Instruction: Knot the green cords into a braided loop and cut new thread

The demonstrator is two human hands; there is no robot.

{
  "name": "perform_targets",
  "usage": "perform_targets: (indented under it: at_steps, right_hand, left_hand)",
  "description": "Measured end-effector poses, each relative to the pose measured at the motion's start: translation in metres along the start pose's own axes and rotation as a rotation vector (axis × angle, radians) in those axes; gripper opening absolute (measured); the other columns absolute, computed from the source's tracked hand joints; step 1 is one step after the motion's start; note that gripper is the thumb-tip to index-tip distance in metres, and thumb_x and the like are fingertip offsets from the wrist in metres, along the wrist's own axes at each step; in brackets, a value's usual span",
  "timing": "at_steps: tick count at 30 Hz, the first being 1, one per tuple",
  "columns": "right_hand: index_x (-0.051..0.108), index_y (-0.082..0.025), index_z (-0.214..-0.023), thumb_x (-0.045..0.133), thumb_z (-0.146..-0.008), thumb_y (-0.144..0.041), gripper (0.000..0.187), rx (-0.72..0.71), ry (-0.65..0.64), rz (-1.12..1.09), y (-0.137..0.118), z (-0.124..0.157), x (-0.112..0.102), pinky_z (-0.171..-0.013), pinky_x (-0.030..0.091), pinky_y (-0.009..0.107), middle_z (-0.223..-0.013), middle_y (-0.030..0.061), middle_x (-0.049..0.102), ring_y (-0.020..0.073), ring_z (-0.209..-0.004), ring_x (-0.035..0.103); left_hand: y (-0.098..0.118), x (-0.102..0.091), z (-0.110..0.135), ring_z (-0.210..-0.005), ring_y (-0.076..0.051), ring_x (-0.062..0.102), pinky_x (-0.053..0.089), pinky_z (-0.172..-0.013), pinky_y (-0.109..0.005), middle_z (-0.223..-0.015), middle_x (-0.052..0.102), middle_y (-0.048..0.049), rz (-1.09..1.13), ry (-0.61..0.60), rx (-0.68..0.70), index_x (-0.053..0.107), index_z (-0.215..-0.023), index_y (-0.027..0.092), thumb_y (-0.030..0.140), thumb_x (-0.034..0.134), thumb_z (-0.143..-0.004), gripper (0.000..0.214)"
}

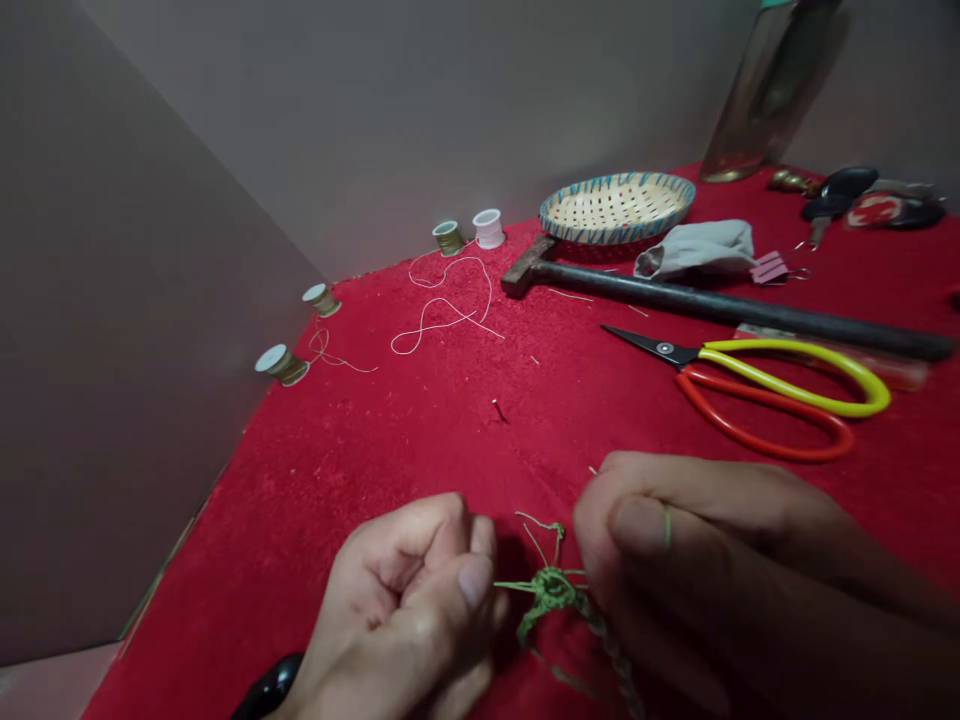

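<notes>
My left hand [409,600] is curled closed at the bottom centre, its thumb and fingers pinching a strand of green cord. My right hand [675,560] is closed too, with green cord looped over its thumb. Between the two hands sits a small green knotted cord piece [551,590], with loose ends sticking up and a braided tail running down toward the bottom edge. Both hands rest low over the red felt cloth [420,430].
A small nail [499,408] stands in the cloth ahead of my hands. Farther back lie yellow-and-red scissors [757,385], a hammer [712,300], a woven basket [616,205], a grey cloth [697,248], several thread spools [489,228] with loose white thread [446,305], and a bottle [772,85].
</notes>
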State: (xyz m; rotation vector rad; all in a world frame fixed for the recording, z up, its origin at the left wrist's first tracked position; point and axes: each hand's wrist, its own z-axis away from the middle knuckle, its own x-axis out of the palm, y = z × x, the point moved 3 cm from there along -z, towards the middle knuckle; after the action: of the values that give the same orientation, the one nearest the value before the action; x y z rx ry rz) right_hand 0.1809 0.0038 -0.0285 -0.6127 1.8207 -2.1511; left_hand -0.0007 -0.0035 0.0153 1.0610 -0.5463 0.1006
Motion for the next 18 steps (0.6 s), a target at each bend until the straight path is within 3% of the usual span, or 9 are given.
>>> perform_targets:
  at_steps: [3,8,11,12,14,16,18]
  right_hand:
    - [0.057,-0.023,-0.065,0.04,-0.097,-0.055,0.048,0.056,-0.019,-0.092,0.005,0.0,-0.003,-0.046,0.043,0.026,-0.056,0.0011,0.05,0.0148,-0.049,0.047]
    - [0.063,-0.021,-0.076,0.052,-0.098,-0.043,0.033,0.001,-0.088,-0.2,-0.04,-0.013,0.003,-0.049,0.032,0.02,-0.057,-0.0034,0.051,0.0092,-0.053,0.043]
    - [0.063,-0.019,-0.081,0.05,-0.101,-0.037,0.03,-0.018,-0.138,-0.294,-0.059,-0.014,0.01,-0.048,0.026,0.018,-0.056,-0.0048,0.049,0.0072,-0.053,0.038]
    - [0.063,-0.018,-0.082,0.05,-0.101,-0.036,0.029,-0.056,-0.159,-0.32,-0.063,-0.013,0.012,-0.048,0.026,0.018,-0.057,-0.0046,0.05,0.0067,-0.052,0.037]
    - [0.064,-0.018,-0.087,0.051,-0.1,-0.034,0.024,-0.132,-0.193,-0.337,-0.069,-0.009,0.013,-0.051,0.031,0.017,-0.061,-0.0038,0.054,0.0064,-0.054,0.042]
    - [0.064,-0.019,-0.09,0.053,-0.099,-0.031,0.019,-0.182,-0.219,-0.309,-0.075,-0.005,0.012,-0.061,0.04,0.018,-0.064,-0.0031,0.056,0.0078,-0.063,0.052]
    - [0.063,-0.019,-0.09,0.054,-0.098,-0.027,0.015,-0.185,-0.256,-0.252,-0.082,-0.002,0.01,-0.071,0.044,0.021,-0.067,-0.0026,0.058,0.0102,-0.073,0.058]
  left_hand:
    - [-0.002,-0.001,0.0,-0.043,-0.004,0.019,0.018,-0.039,-0.012,-0.052,0.025,0.0087,0.007,0.017,0.011,0.031,-0.062,0.02,0.026,0.059,-0.093,0.043]
    - [0.005,-0.004,-0.002,-0.047,-0.005,0.02,0.021,-0.042,-0.015,-0.057,0.03,0.0079,-0.12,0.051,0.111,0.033,-0.063,0.019,0.027,0.057,-0.095,0.041]
    - [0.016,-0.003,-0.004,-0.055,-0.007,0.028,0.027,-0.051,-0.018,-0.065,0.038,0.0064,-0.294,0.011,0.197,0.051,-0.08,0.021,0.028,0.059,-0.095,0.019]
    - [0.019,-0.001,-0.004,-0.058,-0.008,0.031,0.03,-0.054,-0.019,-0.069,0.041,0.0057,-0.343,-0.04,0.205,0.057,-0.093,0.023,0.031,0.061,-0.094,0.009]
    - [0.023,0.006,-0.005,-0.063,-0.01,0.037,0.033,-0.059,-0.022,-0.074,0.047,0.0042,-0.432,-0.162,0.197,0.058,-0.113,0.024,0.039,0.067,-0.088,0.03]
    - [0.028,0.012,-0.005,-0.065,-0.011,0.042,0.035,-0.061,-0.024,-0.074,0.052,0.003,-0.497,-0.221,0.208,0.063,-0.107,0.022,0.041,0.073,-0.083,0.032]
    - [0.034,0.017,-0.006,-0.066,-0.011,0.047,0.038,-0.062,-0.024,-0.074,0.058,0.0023,-0.522,-0.202,0.236,0.066,-0.093,0.02,0.034,0.076,-0.081,0.021]
